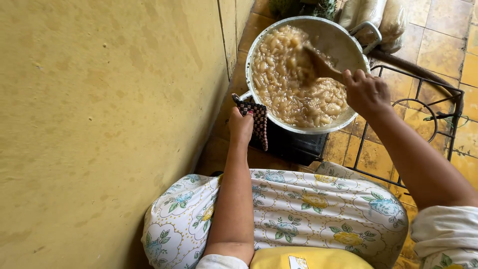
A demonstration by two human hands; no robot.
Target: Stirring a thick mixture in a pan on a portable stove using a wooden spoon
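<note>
Stirring position: both my hands on the cooking pot at the stove.

My left hand (241, 125) has its fingers pinched on a checkered pot holder (255, 121) at the pot handle; my right hand (366, 92) has its fingers curled tight around a wooden spoon (321, 66). The large metal pot (343, 42) sits on a dark burner (294, 145) beside the yellow wall (99, 124), nearly full of pale, lumpy, glossy mash (291, 84). Risk, as I judge it: a hard stroke could slop mash over the rim or tip the pot if the pot holder slips.
</note>
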